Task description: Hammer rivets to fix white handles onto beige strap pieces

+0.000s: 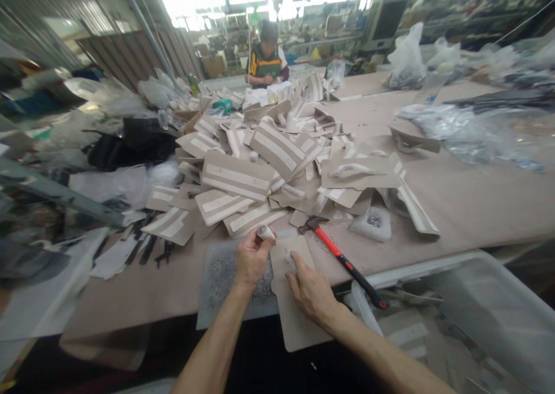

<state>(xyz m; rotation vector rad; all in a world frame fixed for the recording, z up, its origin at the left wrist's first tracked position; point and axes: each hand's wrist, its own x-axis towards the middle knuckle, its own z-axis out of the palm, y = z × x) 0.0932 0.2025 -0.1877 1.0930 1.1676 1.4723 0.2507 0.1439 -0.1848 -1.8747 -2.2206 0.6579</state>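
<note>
A small whitish roll [265, 232] is gripped between the thumb and fingers of my left hand [254, 258], above the edge of a grey speckled mat [221, 278]. My right hand [310, 287] rests on a beige panel [290, 319], its index finger extended onto a small pale spot near the top and the other fingers loosely bent. The panel overlaps the mat and reaches past the table's front edge. Just right of the panel lies a hammer [333, 246] with a red and black handle, its head toward the pile.
Beige panels with white strips [236, 177] are heaped across the table [468, 209]. A small bag of metal bits [373, 223] sits beside the hammer. A plastic bin [477, 278] stands at the front right. Across the table is a person [266, 64]; plastic bags [407, 58] lie behind.
</note>
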